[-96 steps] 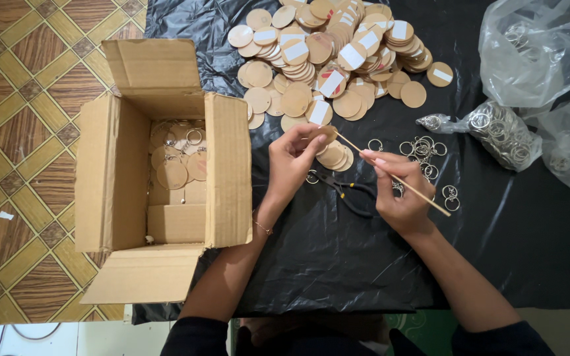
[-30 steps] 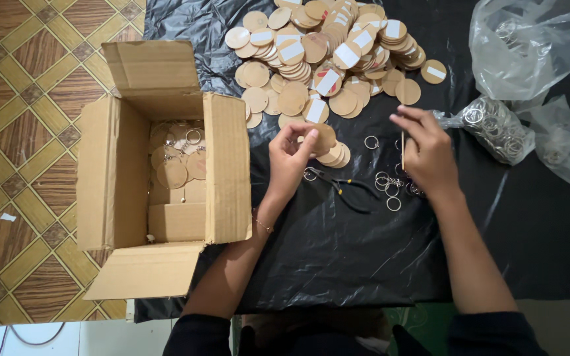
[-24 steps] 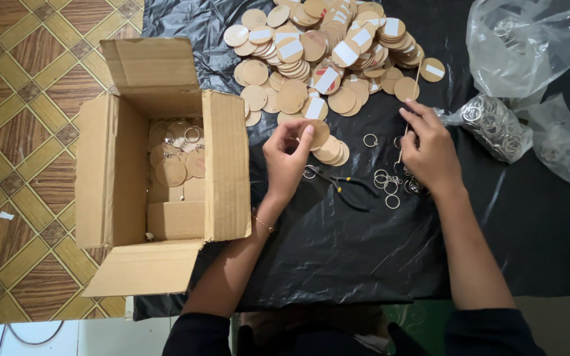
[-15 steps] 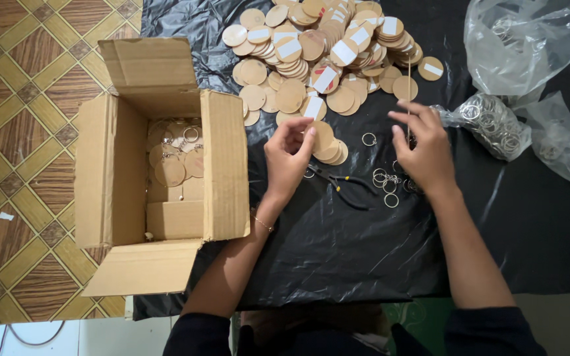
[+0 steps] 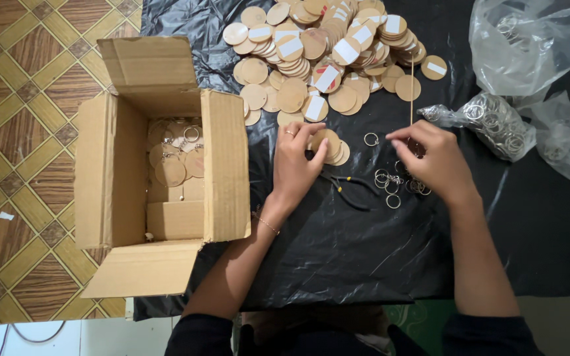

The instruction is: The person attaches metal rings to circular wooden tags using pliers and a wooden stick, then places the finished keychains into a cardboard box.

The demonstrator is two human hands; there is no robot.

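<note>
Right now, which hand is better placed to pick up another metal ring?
Probably the right hand: it hovers over the loose key rings on the black plastic sheet, while the left hand rests on the small wooden discs.

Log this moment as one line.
left hand: on wooden disc | right hand: over key rings | pliers: between hands, untouched

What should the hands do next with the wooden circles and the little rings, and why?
Probably the right hand should pinch one ring from the loose metal rings under it and bring it to the wooden disc that the left hand is touching. The two hands are a little apart, and discs with rings on them already lie in the cardboard box.
</note>
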